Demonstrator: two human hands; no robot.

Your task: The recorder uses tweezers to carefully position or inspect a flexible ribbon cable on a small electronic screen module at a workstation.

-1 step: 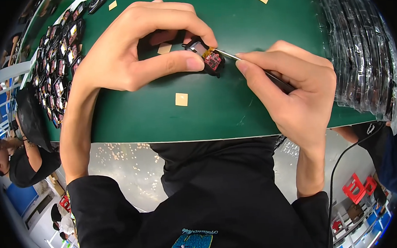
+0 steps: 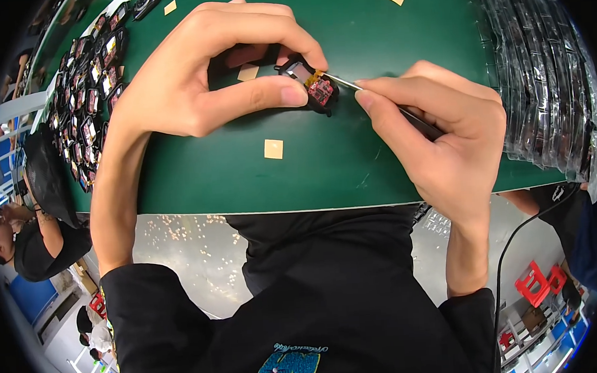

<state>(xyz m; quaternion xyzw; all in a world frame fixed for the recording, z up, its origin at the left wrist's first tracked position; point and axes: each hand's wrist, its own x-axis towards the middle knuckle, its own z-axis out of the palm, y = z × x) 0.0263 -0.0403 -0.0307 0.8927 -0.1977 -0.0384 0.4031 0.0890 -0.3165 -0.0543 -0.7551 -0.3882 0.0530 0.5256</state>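
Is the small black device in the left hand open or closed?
Open on the side in view: the black device in the left hand shows its red circuit board uncovered.

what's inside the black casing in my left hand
The black casing holds a red circuit board, yellow strip and grey rectangular part; your left hand covers part, and the underside is hidden.

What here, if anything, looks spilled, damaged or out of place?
Mainly the grey floor: pale scraps lie scattered on it, left of the person's lap, like litter. Tan squares also sit loose and spread out on the green table. The red circuit board at the left hand shows no clear damage.
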